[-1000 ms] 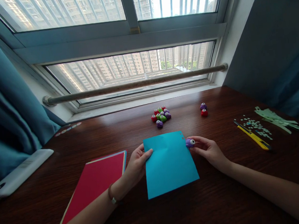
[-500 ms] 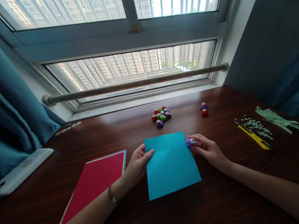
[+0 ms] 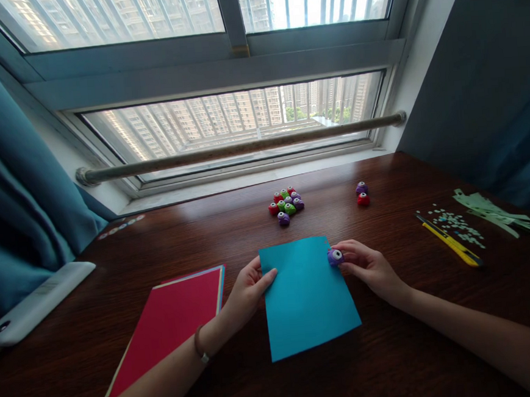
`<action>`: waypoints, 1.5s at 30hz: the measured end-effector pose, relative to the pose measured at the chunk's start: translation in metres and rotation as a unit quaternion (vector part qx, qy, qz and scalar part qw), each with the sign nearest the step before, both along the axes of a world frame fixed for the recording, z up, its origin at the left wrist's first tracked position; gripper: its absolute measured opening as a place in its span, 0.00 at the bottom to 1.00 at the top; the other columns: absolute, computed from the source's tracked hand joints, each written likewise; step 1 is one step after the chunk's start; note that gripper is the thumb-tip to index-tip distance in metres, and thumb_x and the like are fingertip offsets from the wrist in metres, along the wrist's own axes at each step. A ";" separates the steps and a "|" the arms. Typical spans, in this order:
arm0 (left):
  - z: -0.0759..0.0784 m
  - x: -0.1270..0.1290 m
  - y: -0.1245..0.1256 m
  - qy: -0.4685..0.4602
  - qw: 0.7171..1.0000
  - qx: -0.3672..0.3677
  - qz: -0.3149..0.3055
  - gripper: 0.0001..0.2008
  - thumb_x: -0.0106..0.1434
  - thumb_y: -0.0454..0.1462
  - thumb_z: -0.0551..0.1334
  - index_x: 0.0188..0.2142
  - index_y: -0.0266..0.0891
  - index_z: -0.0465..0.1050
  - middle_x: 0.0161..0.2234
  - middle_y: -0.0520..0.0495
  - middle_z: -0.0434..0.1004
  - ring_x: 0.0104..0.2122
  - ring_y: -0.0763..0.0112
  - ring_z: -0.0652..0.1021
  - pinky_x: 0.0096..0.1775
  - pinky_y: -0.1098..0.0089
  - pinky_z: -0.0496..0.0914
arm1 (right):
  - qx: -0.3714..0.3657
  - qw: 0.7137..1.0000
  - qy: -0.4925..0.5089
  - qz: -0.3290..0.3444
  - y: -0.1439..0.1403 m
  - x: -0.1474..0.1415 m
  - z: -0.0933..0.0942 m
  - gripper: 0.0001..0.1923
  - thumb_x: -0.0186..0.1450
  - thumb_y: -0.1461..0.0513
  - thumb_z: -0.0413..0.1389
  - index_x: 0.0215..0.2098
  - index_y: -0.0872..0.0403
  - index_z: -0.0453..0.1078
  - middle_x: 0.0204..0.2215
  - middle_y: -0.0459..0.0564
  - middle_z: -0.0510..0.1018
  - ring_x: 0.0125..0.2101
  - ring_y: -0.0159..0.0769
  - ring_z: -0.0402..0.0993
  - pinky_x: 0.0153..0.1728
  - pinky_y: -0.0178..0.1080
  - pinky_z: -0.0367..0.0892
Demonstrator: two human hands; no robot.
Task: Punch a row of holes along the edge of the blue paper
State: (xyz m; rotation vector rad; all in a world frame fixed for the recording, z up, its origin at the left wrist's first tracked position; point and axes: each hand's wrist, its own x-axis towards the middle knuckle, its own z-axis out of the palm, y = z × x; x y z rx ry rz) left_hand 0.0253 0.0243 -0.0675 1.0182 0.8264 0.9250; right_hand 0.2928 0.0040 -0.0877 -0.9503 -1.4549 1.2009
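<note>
Two hands work one sheet of paper at a window-side worktop [image 3: 397, 359]. Fingers [image 3: 349, 254] of the right hand [image 3: 366, 267] are clamped on a small purple punch [image 3: 335, 256], which sits on the right edge of a blue sheet [image 3: 307, 296] near its far corner. Small notches show along that edge just above the punch. On the opposite side, the left hand [image 3: 249, 291] pinches the sheet's left edge, thumb on top and the other fingers tucked beneath the paper; a bracelet [image 3: 198, 345] circles that wrist. The sheet lies close to the worktop, near the person and between the two forearms.

Just left of the left hand rests a stack of coloured paper [image 3: 169, 325], red on top, with other coloured edges showing along its far side. Farther back, toward the window, a cluster of red, green and purple punches [image 3: 286, 205] stands together, and well to its right a purple and a red punch [image 3: 361, 194] touch each other. At the right side of the worktop lies a yellow utility knife [image 3: 449, 240], with scattered punched bits [image 3: 455, 223] just beyond it and pale green paper scraps [image 3: 495, 211] farther right. At far left, a white device [image 3: 35, 305] lies beside a teal curtain [image 3: 17, 199].
</note>
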 end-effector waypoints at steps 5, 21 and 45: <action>0.001 0.000 -0.001 0.028 0.999 0.020 0.005 0.22 0.50 0.42 0.68 0.44 0.36 0.69 0.32 0.45 0.77 0.32 0.64 0.77 0.32 0.69 0.72 | 0.007 1.000 0.017 -0.006 0.000 0.000 -0.002 0.14 0.59 0.61 0.58 0.45 0.50 0.70 0.45 0.49 0.67 0.44 0.39 0.69 0.45 0.38 0.69; -0.003 -0.002 0.003 0.028 0.999 0.036 0.007 0.19 0.53 0.40 0.67 0.43 0.37 0.68 0.33 0.46 0.76 0.28 0.69 0.76 0.31 0.71 0.71 | -0.076 0.996 0.037 -0.021 0.000 0.001 -0.008 0.19 0.56 0.59 0.61 0.46 0.51 0.70 0.45 0.50 0.74 0.46 0.43 0.70 0.44 0.44 0.71; 0.001 -0.001 0.001 0.028 0.999 0.021 0.017 0.21 0.50 0.41 0.68 0.43 0.36 0.70 0.32 0.45 0.77 0.28 0.67 0.76 0.29 0.72 0.71 | -0.079 0.996 0.025 -0.016 0.001 0.002 -0.009 0.20 0.56 0.58 0.61 0.47 0.50 0.70 0.45 0.49 0.74 0.45 0.42 0.71 0.43 0.42 0.71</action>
